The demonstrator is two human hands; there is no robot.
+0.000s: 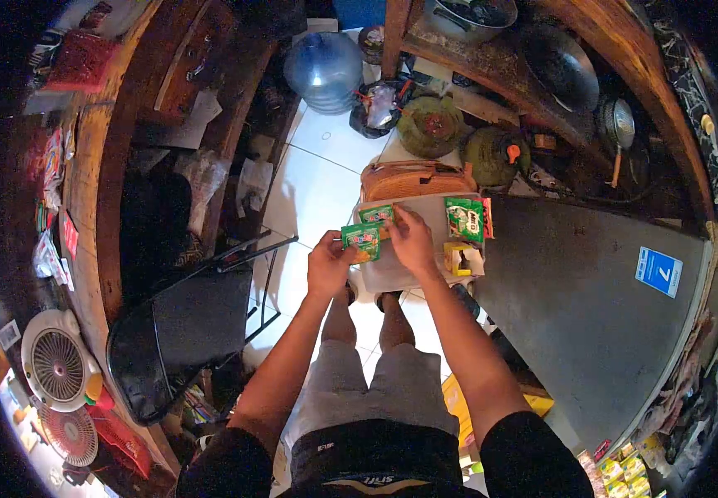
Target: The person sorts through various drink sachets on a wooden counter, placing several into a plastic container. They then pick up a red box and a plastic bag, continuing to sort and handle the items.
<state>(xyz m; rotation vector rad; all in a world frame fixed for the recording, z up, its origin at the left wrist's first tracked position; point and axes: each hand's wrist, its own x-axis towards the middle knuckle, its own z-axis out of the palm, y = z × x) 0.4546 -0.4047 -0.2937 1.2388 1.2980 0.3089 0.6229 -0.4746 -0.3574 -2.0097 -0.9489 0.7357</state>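
Observation:
My left hand (331,261) is closed on a green sachet (363,239) with an orange lower part. A second green sachet (377,214) lies partly behind it, pinched by my right hand (414,239) at its right edge. Both hands are over a pale chair seat (413,270) with an orange-brown backrest (419,179). Green Milo packets (464,220) lie on the seat's right side, with a red packet (487,217) beside them. Just below them sits an opened yellow box (463,259).
A black folding chair (201,319) stands at left. A grey panel (591,307) with a blue label marked 7 (659,271) fills the right. Beyond the seat are green gas cylinders (429,127), a blue water jug (322,73) and a shelf with pans (560,66).

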